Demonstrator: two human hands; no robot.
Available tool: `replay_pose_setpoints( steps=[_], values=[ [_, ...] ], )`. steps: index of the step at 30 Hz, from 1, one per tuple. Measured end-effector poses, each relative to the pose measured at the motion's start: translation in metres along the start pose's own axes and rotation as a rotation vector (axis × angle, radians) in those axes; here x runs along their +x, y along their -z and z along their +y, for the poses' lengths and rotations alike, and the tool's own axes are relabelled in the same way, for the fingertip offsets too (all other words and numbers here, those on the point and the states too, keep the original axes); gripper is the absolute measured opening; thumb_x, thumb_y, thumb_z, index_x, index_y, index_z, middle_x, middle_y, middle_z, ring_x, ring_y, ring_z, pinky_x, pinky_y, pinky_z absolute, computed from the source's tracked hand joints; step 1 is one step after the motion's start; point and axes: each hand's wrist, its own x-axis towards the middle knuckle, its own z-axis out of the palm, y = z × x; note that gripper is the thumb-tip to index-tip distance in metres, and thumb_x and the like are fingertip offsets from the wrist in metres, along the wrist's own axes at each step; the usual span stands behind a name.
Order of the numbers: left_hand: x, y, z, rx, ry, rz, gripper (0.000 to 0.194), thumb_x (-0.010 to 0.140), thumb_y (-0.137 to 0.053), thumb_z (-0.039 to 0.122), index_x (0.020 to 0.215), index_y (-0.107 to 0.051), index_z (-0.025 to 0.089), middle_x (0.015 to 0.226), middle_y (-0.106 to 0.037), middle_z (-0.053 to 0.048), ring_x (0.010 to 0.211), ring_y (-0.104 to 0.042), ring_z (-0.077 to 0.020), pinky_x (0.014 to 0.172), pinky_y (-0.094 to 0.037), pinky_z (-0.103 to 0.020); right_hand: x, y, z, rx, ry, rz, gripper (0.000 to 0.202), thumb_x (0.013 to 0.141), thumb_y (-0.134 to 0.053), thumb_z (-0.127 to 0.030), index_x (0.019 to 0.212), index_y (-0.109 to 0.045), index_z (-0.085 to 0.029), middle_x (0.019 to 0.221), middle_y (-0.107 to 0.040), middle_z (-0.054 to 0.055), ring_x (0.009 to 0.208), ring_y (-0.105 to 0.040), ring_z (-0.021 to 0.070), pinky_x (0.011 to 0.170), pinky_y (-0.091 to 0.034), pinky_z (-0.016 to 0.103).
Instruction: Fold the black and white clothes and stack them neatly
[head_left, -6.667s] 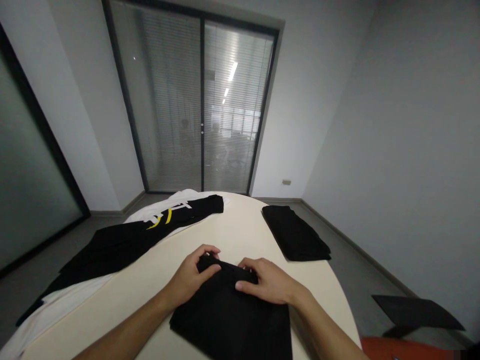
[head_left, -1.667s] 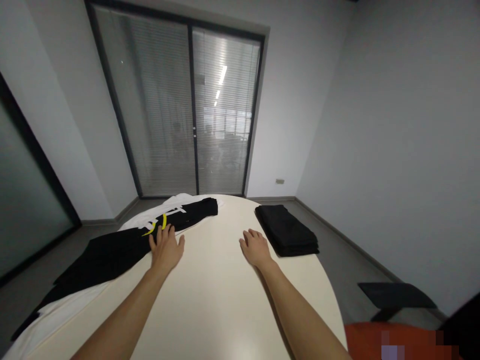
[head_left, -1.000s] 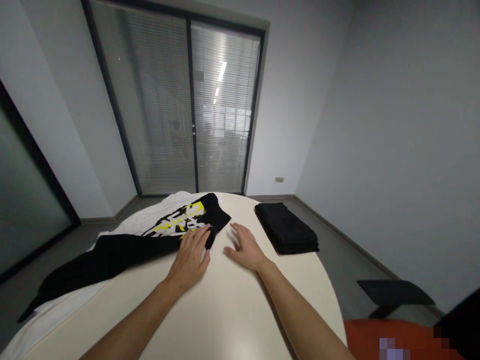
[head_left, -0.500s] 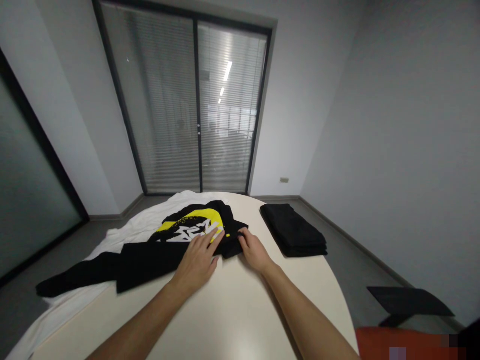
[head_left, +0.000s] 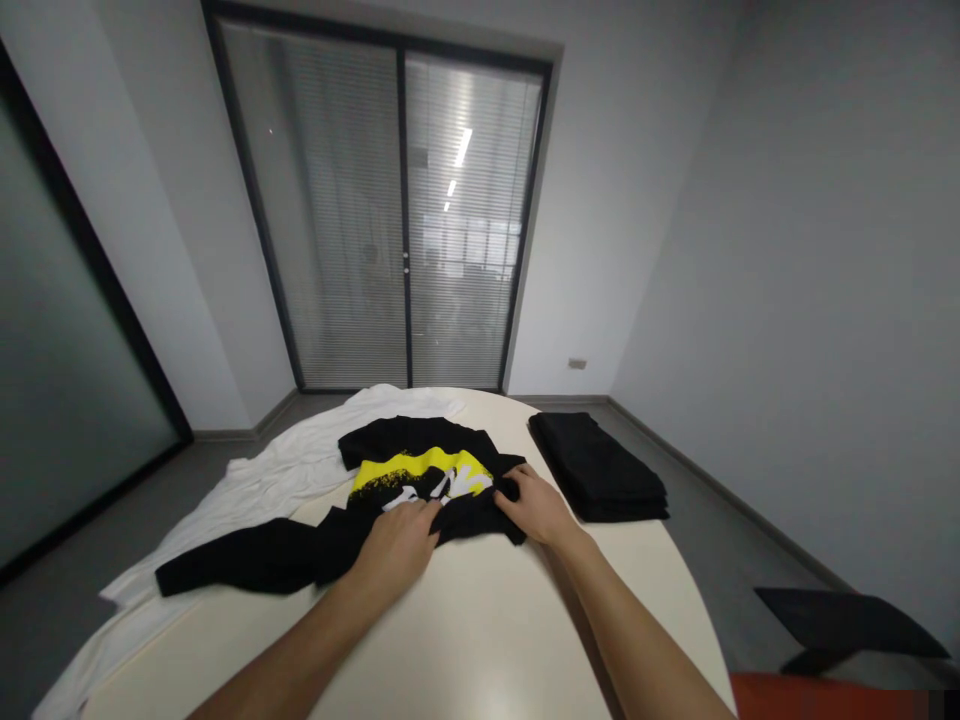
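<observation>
A black shirt [head_left: 439, 432] with a yellow and white print lies partly folded and rumpled on the table, one sleeve stretched out to the left. My left hand [head_left: 401, 545] is closed on its near edge, below the print, with the fingertips tucked into the cloth. At the shirt's right end, my right hand [head_left: 536, 505] pinches a bunched part of the fabric between thumb and fingers. Beneath and behind the shirt, a white cloth garment [head_left: 277, 475] is spread along the table's left side.
A neat stack of folded black clothes [head_left: 600, 465] sits right of my right hand on the round cream table [head_left: 465, 640]. A chair with a red seat [head_left: 825, 695] and dark armrest [head_left: 855, 620] stands at the lower right. Beyond are glass doors [head_left: 405, 220] with blinds.
My left hand has gone from lying spread on the shirt to gripping its near edge. The shirt has shifted right and crumpled, and its left sleeve has been drawn inward.
</observation>
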Motion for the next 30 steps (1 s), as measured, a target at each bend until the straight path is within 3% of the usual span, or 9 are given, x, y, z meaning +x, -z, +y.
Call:
replay_pose_setpoints(
  steps=[4, 8, 13, 16, 19, 22, 24, 27, 30],
  values=[
    [-0.005, 0.001, 0.009, -0.221, -0.053, -0.039, 0.025, 0.096, -0.049, 0.032, 0.104, -0.07, 0.021, 0.099, -0.075, -0.01, 0.092, -0.071, -0.0277, 0.08, -0.05, -0.034, -0.005, -0.001, 0.001, -0.079, 0.032, -0.023, 0.04, 0.084, -0.061, -0.039, 0.117, -0.067, -0.017, 0.135, -0.06, 0.015, 0.128, -0.051, 0.0319, 0.106, -0.04, 0.042],
    [-0.011, -0.005, 0.015, -0.342, -0.067, 0.051, 0.054, 0.089, -0.059, 0.045, 0.137, -0.056, 0.021, 0.116, -0.07, -0.012, 0.105, -0.067, -0.0303, 0.092, -0.05, -0.041, -0.004, -0.002, 0.008, -0.006, 0.006, -0.037, 0.047, 0.083, -0.063, -0.035, 0.126, -0.06, -0.016, 0.123, -0.066, 0.015, 0.12, -0.057, 0.0299, 0.102, -0.043, 0.041],
    [-0.013, -0.014, 0.016, -0.294, -0.202, 0.155, 0.081, 0.082, -0.069, 0.039, 0.154, -0.033, 0.031, 0.16, -0.032, -0.01, 0.145, -0.033, -0.0332, 0.117, -0.03, -0.051, -0.002, -0.001, -0.001, 0.19, -0.022, -0.015, 0.041, 0.08, -0.06, -0.017, 0.121, -0.059, -0.021, 0.115, -0.069, 0.011, 0.108, -0.064, 0.0257, 0.095, -0.046, 0.039],
    [-0.011, -0.022, 0.015, -0.32, -0.209, 0.161, 0.092, 0.081, -0.071, 0.038, 0.158, -0.021, 0.031, 0.166, -0.016, -0.009, 0.151, -0.019, -0.0342, 0.119, -0.026, -0.054, -0.005, 0.0, -0.021, 0.407, 0.028, 0.01, 0.05, 0.078, -0.063, -0.018, 0.127, -0.052, -0.025, 0.117, -0.069, 0.009, 0.105, -0.065, 0.0251, 0.095, -0.047, 0.042],
    [-0.009, -0.029, 0.015, -0.389, -0.168, 0.233, 0.102, 0.08, -0.071, 0.037, 0.16, -0.008, 0.027, 0.167, -0.01, -0.012, 0.152, -0.013, -0.0326, 0.12, -0.025, -0.053, -0.012, 0.002, -0.045, 0.793, 0.162, -0.096, 0.063, 0.079, -0.063, -0.02, 0.137, -0.04, -0.029, 0.125, -0.066, 0.008, 0.115, -0.062, 0.0234, 0.102, -0.043, 0.045],
    [-0.005, -0.036, 0.014, -0.467, -0.133, 0.309, 0.105, 0.08, -0.071, 0.034, 0.159, -0.003, 0.024, 0.166, -0.017, -0.013, 0.152, -0.018, -0.0301, 0.12, -0.026, -0.052, -0.02, 0.005, -0.065, 1.195, 0.254, -0.27, 0.064, 0.079, -0.059, -0.018, 0.138, -0.037, -0.034, 0.143, -0.053, 0.008, 0.117, -0.062, 0.0218, 0.104, -0.042, 0.046],
    [-0.001, -0.039, 0.013, -0.527, -0.079, 0.351, 0.098, 0.081, -0.07, 0.032, 0.158, -0.012, 0.023, 0.161, -0.029, -0.014, 0.148, -0.029, -0.0299, 0.118, -0.029, -0.051, -0.023, 0.006, -0.072, 1.314, 0.228, -0.317, 0.063, 0.077, -0.057, -0.016, 0.134, -0.04, -0.035, 0.15, -0.045, 0.006, 0.114, -0.064, 0.0216, 0.099, -0.046, 0.044],
    [0.006, -0.039, 0.01, -0.613, -0.03, 0.376, 0.066, 0.081, -0.066, 0.025, 0.143, -0.044, 0.019, 0.138, -0.055, -0.014, 0.131, -0.051, -0.0296, 0.11, -0.039, -0.049, -0.019, 0.003, -0.068, 1.29, 0.159, -0.215, 0.059, 0.074, -0.054, -0.014, 0.129, -0.047, -0.035, 0.147, -0.047, 0.005, 0.117, -0.061, 0.0219, 0.088, -0.052, 0.039],
    [0.01, -0.032, 0.007, -0.737, -0.015, 0.37, 0.028, 0.079, -0.059, 0.019, 0.106, -0.064, 0.019, 0.108, -0.068, -0.009, 0.108, -0.063, -0.0269, 0.1, -0.046, -0.046, -0.009, -0.005, -0.047, 1.109, 0.125, -0.051, 0.052, 0.075, -0.05, -0.014, 0.123, -0.055, -0.031, 0.135, -0.057, 0.006, 0.117, -0.058, 0.021, 0.092, -0.052, 0.041]
  ],
)
